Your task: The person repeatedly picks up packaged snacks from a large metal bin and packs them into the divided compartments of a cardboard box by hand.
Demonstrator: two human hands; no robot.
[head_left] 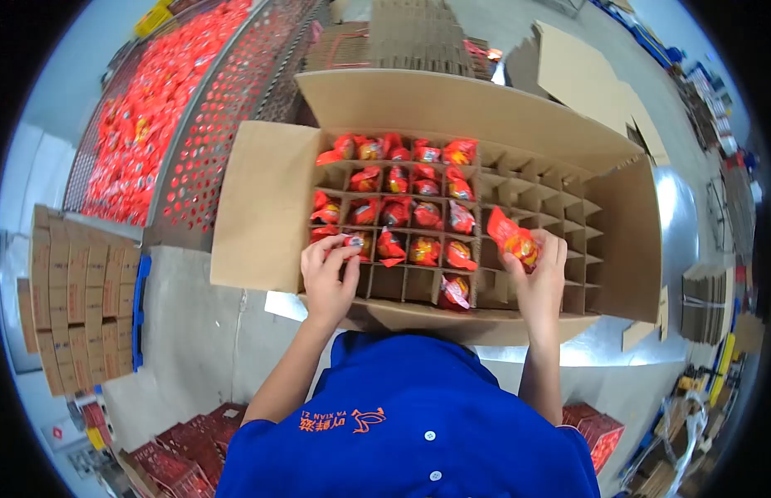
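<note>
An open cardboard box (265,207) stands in front of me, divided into cells by a cardboard grid (418,282). Round goods in shiny red wrappers (427,214) fill most cells of its left half. At the front left cells, the fingers of my left hand (329,282) are bent closed around a red wrapped packet (353,241), which they largely cover. My right hand (539,270) grips another red wrapped packet (515,241) above the right half, its loose wrapper end pointing up and left. Beneath it the grid's right-hand cells (535,191) show bare cardboard.
A perforated metal bin (203,149) full of red packets stands at the left. Stacked cartons (82,299) rest on a blue pallet (140,311). Flattened cardboard (423,37) lies behind the box, and a metal table surface (674,224) shows beneath. Red crates (174,465) stand behind me.
</note>
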